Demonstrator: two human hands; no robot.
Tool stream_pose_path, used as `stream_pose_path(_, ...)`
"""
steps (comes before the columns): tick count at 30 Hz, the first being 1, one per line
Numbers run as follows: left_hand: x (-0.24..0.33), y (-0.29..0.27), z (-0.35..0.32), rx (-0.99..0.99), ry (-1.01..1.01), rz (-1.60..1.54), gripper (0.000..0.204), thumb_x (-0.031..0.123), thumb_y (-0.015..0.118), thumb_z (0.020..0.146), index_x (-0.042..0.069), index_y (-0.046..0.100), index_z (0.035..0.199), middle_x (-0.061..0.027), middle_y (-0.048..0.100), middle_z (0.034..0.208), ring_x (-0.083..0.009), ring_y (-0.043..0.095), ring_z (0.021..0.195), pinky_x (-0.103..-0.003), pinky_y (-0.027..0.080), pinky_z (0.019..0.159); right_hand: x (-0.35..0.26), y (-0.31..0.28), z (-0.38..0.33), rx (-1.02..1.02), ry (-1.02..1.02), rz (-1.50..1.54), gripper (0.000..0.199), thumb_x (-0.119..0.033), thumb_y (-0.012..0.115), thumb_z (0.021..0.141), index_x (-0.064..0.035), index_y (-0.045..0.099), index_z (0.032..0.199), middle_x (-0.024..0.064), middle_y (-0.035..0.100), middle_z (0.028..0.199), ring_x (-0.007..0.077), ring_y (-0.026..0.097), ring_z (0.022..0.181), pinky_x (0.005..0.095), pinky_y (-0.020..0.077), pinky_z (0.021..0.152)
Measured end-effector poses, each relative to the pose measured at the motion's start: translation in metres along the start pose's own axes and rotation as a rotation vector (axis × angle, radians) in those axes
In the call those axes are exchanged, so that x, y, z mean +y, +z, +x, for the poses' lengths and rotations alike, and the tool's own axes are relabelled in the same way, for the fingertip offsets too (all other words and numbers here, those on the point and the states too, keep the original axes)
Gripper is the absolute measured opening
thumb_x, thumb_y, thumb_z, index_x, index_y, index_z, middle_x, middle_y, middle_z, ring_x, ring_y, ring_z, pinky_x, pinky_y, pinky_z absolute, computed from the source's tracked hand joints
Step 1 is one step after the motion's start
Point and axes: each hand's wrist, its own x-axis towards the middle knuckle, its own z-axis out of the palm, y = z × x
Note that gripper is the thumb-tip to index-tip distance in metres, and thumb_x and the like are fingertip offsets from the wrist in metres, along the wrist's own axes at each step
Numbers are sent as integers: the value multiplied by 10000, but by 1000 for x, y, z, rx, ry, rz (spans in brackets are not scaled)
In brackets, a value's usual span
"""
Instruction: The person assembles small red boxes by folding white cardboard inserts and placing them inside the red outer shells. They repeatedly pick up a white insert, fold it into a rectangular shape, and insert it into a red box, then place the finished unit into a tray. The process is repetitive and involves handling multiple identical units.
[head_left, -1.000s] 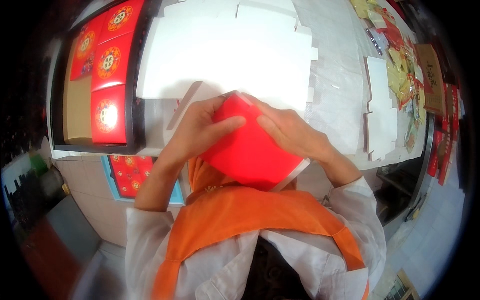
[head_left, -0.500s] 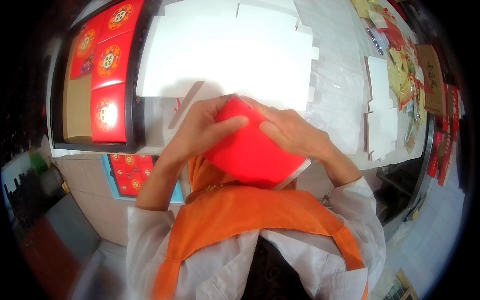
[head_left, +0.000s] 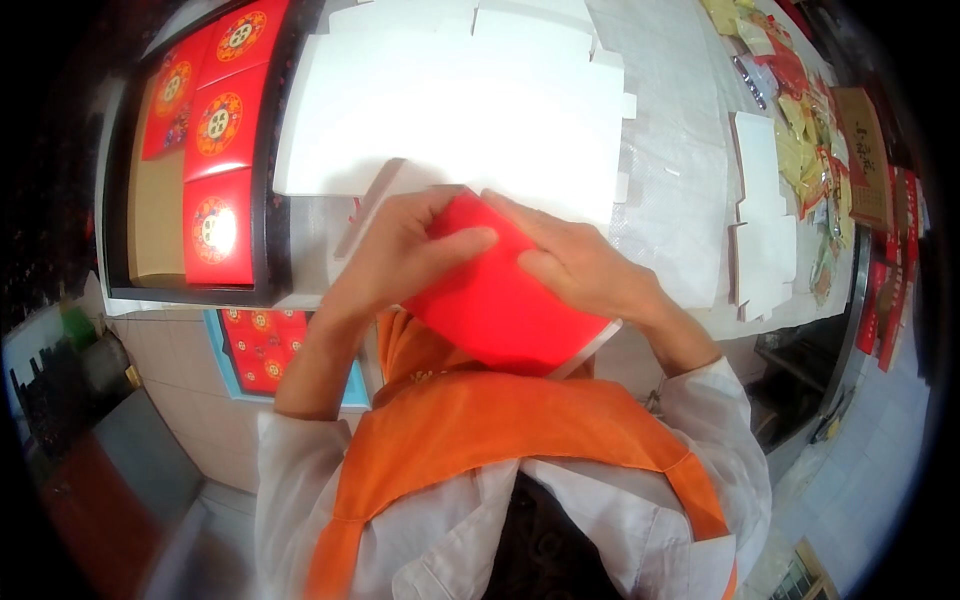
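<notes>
A red cardboard carton (head_left: 510, 310) with a pale edge is held tilted between both hands, in front of the orange apron. My left hand (head_left: 405, 245) grips its left upper side, the thumb lying across the red face. On the opposite side my right hand (head_left: 585, 265) has its thumb bent on the red face and its fingers stretched along the top edge. The carton's underside and the fingertips beneath it are hidden. Just beyond the hands lie flat white carton blanks (head_left: 450, 110), with a narrow flap (head_left: 370, 205) sticking out beside the left hand.
At the left, a black-rimmed tray (head_left: 268, 240) holds several red boxes (head_left: 220, 130) with round gold prints. Below it sits a blue-edged container (head_left: 222, 365) with red printed items. To the right are a white blank (head_left: 760, 220), small packets (head_left: 800, 120) and a brown carton (head_left: 862, 160).
The carton stays in both hands in nearly the same place. My fingers have shifted slightly along its top edge, and the narrow flap beside the left hand has moved a little.
</notes>
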Motion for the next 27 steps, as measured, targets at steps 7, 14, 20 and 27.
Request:
stream_pose_path(7, 2, -5, 0, 5, -46, -82, 179, 194, 673, 789, 51, 620, 881, -16, 623, 778, -87, 573, 702, -218, 466, 651, 3, -3, -7, 6, 106, 539, 419, -154, 392, 900, 14, 414, 1284, 141, 426, 1323, 233, 408, 1217, 307, 309, 1011)
stream_pose_path(14, -2, -5, 2, -23, -73, -22, 233, 225, 640, 792, 33, 626, 925, -60, 636, 814, -129, 597, 732, -243, 480, 669, 10, 4, -9, 47, 80, 557, 395, -85, 445, 884, 25, 436, 1263, 146, 429, 1319, 231, 409, 1216, 310, 321, 1011)
stream_pose_path(20, -2, -2, 3, -21, -56, -102, 204, 212, 667, 786, 40, 614, 881, -39, 628, 789, -105, 584, 709, -234, 474, 665, 8, 8, -8, 103, 178, 812, 384, -60, 496, 860, 25, 465, 1234, 137, 460, 1287, 216, 463, 1161, 323, 373, 975)
stream_pose_path(27, -3, -1, 3, -8, -84, -64, 220, 225, 677, 778, 41, 616, 883, -45, 627, 779, -110, 588, 707, -234, 475, 656, 9, 15, -8, 180, 144, 790, 308, -58, 535, 853, 2, 534, 1154, 97, 522, 1201, 142, 544, 1008, 265, 456, 858)
